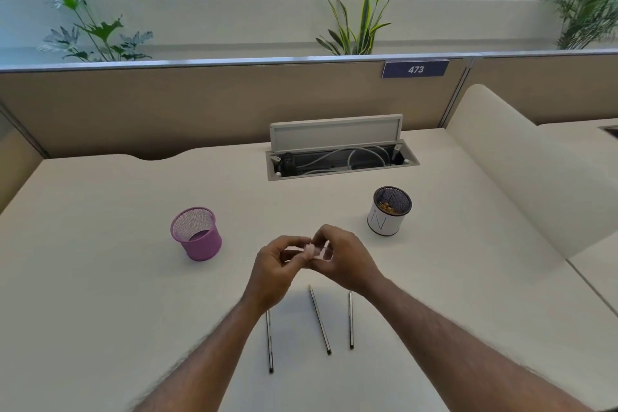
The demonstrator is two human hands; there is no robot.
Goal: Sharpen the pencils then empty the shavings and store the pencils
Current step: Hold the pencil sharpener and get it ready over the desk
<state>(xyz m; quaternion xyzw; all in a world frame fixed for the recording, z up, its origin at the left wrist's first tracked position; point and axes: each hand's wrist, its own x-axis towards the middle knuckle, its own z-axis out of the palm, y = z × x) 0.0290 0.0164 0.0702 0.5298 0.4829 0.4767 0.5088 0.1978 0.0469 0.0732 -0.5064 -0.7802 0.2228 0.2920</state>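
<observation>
From my remote seat, I see both hands meet above the cream bench (pixel 100 261). The left hand (pixel 277 264) and right hand (pixel 344 257) have their fingers curled in, together pinching a small pink object (pixel 312 249) held between the fingertips. It is too blurred for me to name more closely. Both hands are raised clear of the bench surface.

Three pencils lie on the bench just below the hands, nearer to me. The left pencil (pixel 269 341) runs out from under the left wrist. The middle pencil (pixel 320 321) lies slanted between the two forearms. The right pencil (pixel 351 321) lies almost straight beside the right forearm. None of the three touches another.

A purple mesh cup (pixel 204 249) stands upright to the left of the hands and slightly beyond them. A white-wrapped mesh cup (pixel 384 222) stands upright to the right of the hands and beyond them, with brownish shavings (pixel 389 209) showing inside. Both cups stand apart from the hands.

Farther beyond the hands, a cable box (pixel 341 174) is sunk into the bench with its lid (pixel 336 132) raised and grey cables showing inside. A tan partition (pixel 167 104) behind it carries a plate numbered 473 (pixel 415 69).
</observation>
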